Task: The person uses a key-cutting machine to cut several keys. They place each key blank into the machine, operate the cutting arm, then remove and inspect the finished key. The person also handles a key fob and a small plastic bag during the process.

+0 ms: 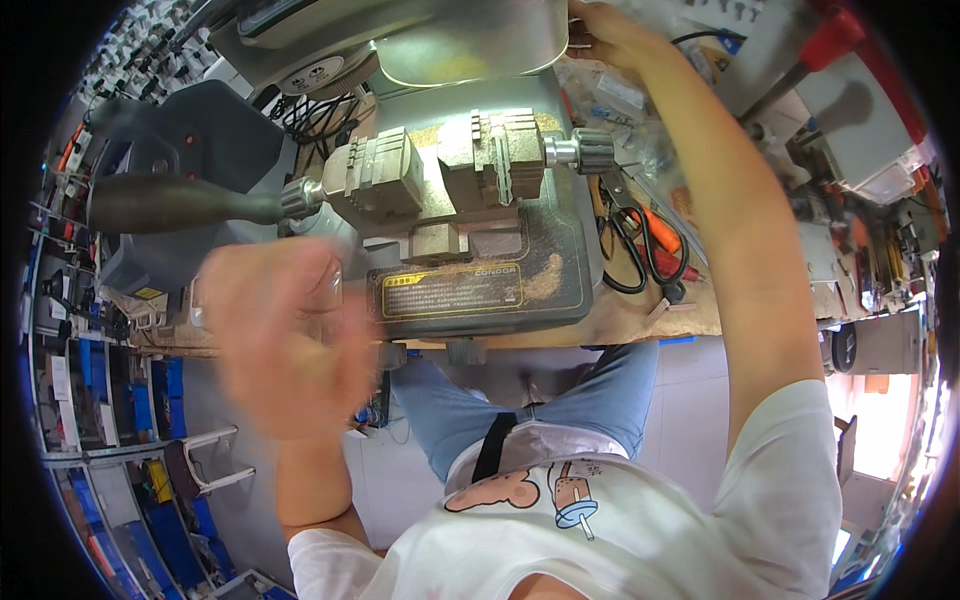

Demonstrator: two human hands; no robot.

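Note:
A grey key-cutting machine (575, 300) stands on the bench in front of me. It carries a left clamp (375, 180) and a right clamp (520, 150). A thin metal piece, which looks like a key blade (503, 170), stands upright in the right clamp. My left hand (290, 340) is raised at the machine's front left, smeared by motion, so its fingers and anything in them do not show clearly. Up at the far right, my right hand (605, 35) reaches to the side of the machine's upper housing (470, 50). Its fingers are partly hidden there.
A long dark handle (180, 203) sticks out left from the left clamp, and a ribbed knob (594, 151) sits at the right. Black-handled scissors (625, 255) and an orange-handled tool (662, 230) lie right of the machine. Brass-coloured shavings (545, 278) dust its base.

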